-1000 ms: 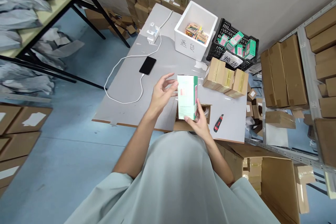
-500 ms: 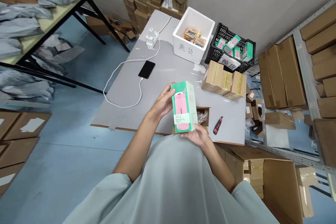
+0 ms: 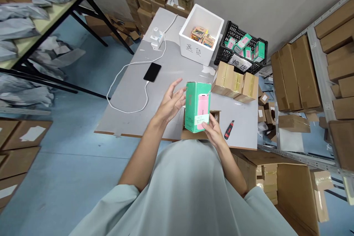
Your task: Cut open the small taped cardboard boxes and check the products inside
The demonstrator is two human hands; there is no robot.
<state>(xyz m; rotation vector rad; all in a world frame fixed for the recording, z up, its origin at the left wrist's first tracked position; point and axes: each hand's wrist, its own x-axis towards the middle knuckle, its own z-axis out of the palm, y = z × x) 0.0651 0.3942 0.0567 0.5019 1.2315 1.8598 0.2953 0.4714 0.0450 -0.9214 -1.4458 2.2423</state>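
A green retail box (image 3: 197,106) with a pink product pictured on its front stands upright above an open brown carton (image 3: 188,132) at the table's near edge. My right hand (image 3: 213,132) grips the box by its lower right corner. Beside the box's left face my left hand (image 3: 172,101) has its fingers spread, touching or just off the box. A clear plastic wrapper shows inside the carton behind the box.
On the grey table (image 3: 132,103) lie a black phone (image 3: 152,72) on a white cable, a charger (image 3: 156,37), a red utility knife (image 3: 229,129), taped brown cartons (image 3: 235,81), a white foam box (image 3: 201,33) and a black crate (image 3: 243,49) of green boxes. Shelves of cartons stand right.
The green box was turned from tilted toward me to upright. My left hand let go of its side and spread its fingers. My right hand kept hold of the bottom.
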